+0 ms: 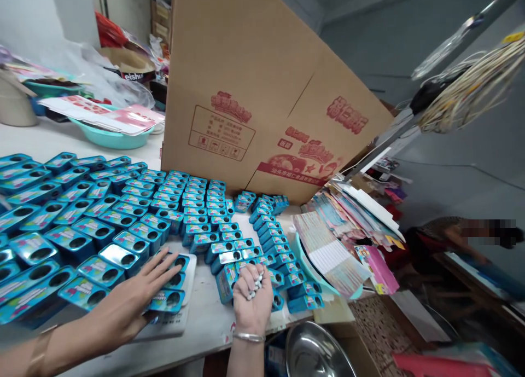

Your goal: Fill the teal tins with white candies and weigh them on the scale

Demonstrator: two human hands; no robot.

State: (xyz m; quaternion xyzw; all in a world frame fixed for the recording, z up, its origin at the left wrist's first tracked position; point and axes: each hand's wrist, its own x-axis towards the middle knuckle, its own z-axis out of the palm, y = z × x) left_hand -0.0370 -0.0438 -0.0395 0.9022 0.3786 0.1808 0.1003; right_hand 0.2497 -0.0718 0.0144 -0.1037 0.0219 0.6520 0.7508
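Observation:
My left hand [133, 289] reaches over the tins at the front with its fingers stretched out; it lies against a few small blue tins [166, 300], each with a round hole in its top. Those tins stand on a flat white device or tray [186, 289], partly covered by my hand and the tins. My right hand [252, 300] is closed, palm up, around several small white pellets [256, 285] that show between the fingers. Right behind it stands another blue tin [225, 283]. Whether the tins hold anything is too dark to see.
Rows of blue tins [88, 232] cover much of the white table [213, 333]. A large cardboard box [266, 54] stands behind them. Stacked printed sheets [336, 256] lie on the right, above a steel bowl [318, 355]. A person [447, 237] is at the far right.

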